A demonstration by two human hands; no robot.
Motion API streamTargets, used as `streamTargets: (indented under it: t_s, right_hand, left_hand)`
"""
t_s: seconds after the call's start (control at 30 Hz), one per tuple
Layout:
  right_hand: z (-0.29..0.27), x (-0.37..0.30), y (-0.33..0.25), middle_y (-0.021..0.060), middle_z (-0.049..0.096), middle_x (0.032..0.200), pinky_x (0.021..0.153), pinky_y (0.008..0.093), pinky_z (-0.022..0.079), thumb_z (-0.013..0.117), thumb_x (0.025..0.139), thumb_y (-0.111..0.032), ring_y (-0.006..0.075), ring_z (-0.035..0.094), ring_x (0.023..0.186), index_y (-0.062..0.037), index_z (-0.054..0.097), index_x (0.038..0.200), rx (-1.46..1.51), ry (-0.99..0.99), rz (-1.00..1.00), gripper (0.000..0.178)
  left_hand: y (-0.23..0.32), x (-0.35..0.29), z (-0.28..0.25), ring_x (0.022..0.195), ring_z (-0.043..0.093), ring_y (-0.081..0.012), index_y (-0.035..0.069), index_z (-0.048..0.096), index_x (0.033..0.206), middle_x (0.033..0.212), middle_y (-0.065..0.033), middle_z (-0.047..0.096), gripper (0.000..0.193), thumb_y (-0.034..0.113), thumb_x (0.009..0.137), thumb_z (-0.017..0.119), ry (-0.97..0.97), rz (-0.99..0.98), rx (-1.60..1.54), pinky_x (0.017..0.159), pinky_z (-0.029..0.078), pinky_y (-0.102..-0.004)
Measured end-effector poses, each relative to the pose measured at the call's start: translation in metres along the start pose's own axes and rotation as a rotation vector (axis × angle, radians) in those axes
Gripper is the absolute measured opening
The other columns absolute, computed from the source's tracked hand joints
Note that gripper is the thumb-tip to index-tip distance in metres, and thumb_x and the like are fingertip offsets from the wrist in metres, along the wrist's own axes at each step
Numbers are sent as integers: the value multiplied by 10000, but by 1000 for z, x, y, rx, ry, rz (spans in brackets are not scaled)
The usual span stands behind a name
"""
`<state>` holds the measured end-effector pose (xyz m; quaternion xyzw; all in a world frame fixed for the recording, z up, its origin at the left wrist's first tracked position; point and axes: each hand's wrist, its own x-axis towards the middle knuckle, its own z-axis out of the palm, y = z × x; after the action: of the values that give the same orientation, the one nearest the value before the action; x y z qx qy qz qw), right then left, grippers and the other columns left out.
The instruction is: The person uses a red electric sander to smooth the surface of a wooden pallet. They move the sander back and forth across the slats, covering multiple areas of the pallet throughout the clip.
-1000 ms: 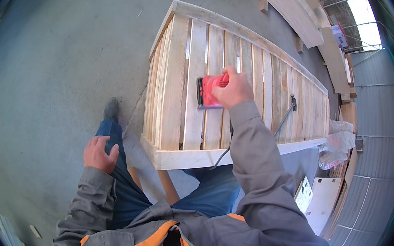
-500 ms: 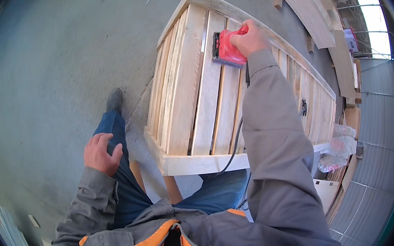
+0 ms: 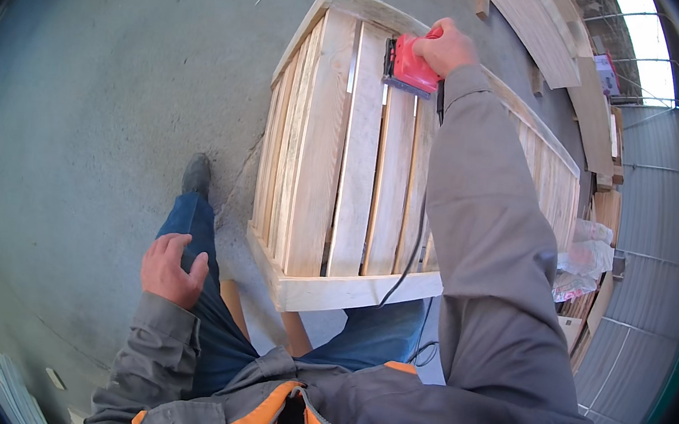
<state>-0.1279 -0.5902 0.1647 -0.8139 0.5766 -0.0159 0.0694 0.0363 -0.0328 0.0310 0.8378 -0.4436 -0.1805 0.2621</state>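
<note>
My right hand (image 3: pixel 450 49) is wrapped round a red electric sander (image 3: pixel 414 68), whose dark pad lies on the slats near the far rail. Under it stands a long slatted crate (image 3: pixel 358 155) of pale wood, with gaps between its boards. A black power cord (image 3: pixel 418 238) runs from the sander along my sleeve and over the crate's near rail. My left hand (image 3: pixel 174 268) hangs above my left thigh, holding nothing, fingers loosely bent with the thumb apart. My right forearm hides part of the crate's top.
Long boards (image 3: pixel 536 33) lie at the far right on wooden blocks. Plastic-wrapped bundles (image 3: pixel 586 257) sit past the crate's right end, near a corrugated wall (image 3: pixel 654 248). Light strips (image 3: pixel 9 388) are stacked at lower left. Grey concrete floor (image 3: pixel 117 103) surrounds the crate.
My right hand and the sander have moved away from me and slightly right, toward the far rail. My left hand has barely shifted.
</note>
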Motion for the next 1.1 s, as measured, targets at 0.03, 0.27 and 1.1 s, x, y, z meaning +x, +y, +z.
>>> streamTargets:
  t_s: [0.03,0.27,1.1]
  right_hand:
    - [-1,-8,-1,232,737,1248,1017,442,563,795,814,-477,381,706,1198,-148,680,1248,-17,-1,-17,556]
    - [-7,-75,-5,249,728,1234,1026,453,562,767,848,-476,407,702,1198,-149,685,1257,5,-58,-14,531]
    - [-4,-324,-3,243,620,1220,918,527,595,772,827,-301,460,709,1040,-185,646,1286,40,-114,4,489]
  left_hand:
    - [0,0,0,1117,676,-379,24,728,1168,1187,-170,727,412,227,826,836,1,-5,-2,977,532,-472]
    - [-1,-3,4,1117,672,-387,36,728,1159,1181,-165,729,386,234,843,824,10,18,7,957,540,-476]
    - [-12,-18,8,1117,675,-399,50,734,1155,1174,-174,727,381,299,876,811,58,30,12,956,551,-483]
